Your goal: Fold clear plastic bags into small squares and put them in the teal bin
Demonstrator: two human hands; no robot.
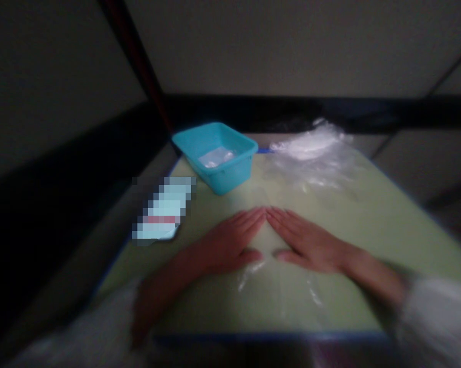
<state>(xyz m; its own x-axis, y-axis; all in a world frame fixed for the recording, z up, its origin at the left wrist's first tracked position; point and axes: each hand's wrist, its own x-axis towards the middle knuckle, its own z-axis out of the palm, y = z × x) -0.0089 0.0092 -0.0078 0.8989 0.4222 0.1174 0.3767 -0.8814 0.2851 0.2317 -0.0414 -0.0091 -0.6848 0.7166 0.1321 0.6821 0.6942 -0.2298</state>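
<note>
My left hand (236, 237) lies flat, fingers together and thumb apart, its fingertips meeting those of my right hand near the middle of the table. My right hand (309, 240) is stretched out flat in the same way. Under and between both palms is a clear plastic bag (249, 276), seen mainly by its shiny creases; its outline is hard to make out. Neither hand grips anything.
A turquoise plastic basin (234, 176) stands at the back left, with clear plastic packets (215, 157) inside. A heap of clear plastic bags (310, 148) lies at the back right. On the left edge is a blurred-out pale blue item (165, 207). The yellow-green table (399, 225) has blue edging.
</note>
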